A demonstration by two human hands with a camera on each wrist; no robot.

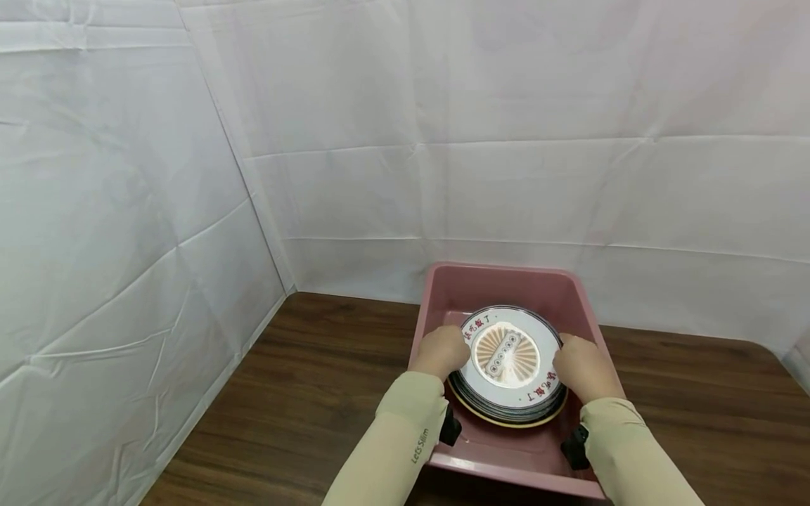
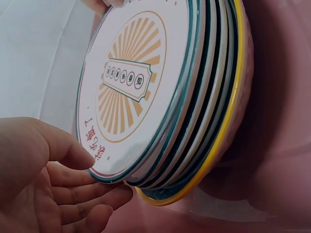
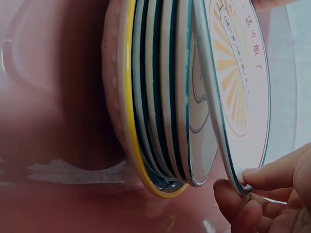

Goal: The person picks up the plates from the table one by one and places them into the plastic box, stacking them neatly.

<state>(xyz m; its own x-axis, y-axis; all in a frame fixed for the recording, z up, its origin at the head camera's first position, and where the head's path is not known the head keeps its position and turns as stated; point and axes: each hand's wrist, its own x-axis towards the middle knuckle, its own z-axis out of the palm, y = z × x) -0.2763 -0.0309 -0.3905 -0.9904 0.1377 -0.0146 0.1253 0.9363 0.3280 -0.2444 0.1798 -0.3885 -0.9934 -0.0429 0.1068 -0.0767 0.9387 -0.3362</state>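
Observation:
A stack of plates [image 1: 506,413] sits inside a pink plastic tub [image 1: 500,464]. On top is a white plate [image 1: 538,337] with a dark rim, red characters and an orange sunburst in its middle. My left hand [image 1: 445,349] pinches this top plate's left rim, thumb on the face and fingers beneath. At the opposite rim, my right hand [image 1: 583,365] pinches it the same way. The right wrist view shows the top plate [image 3: 243,97] tilted up, with a gap above the plate below [image 3: 203,131]. A yellow-rimmed dish [image 3: 130,73] lies lowest in the stack.
The tub stands on a dark wooden table [image 1: 304,393]. White cloth walls [image 1: 506,140] hang behind it and along the left side. High tub sides surround the stack and both hands.

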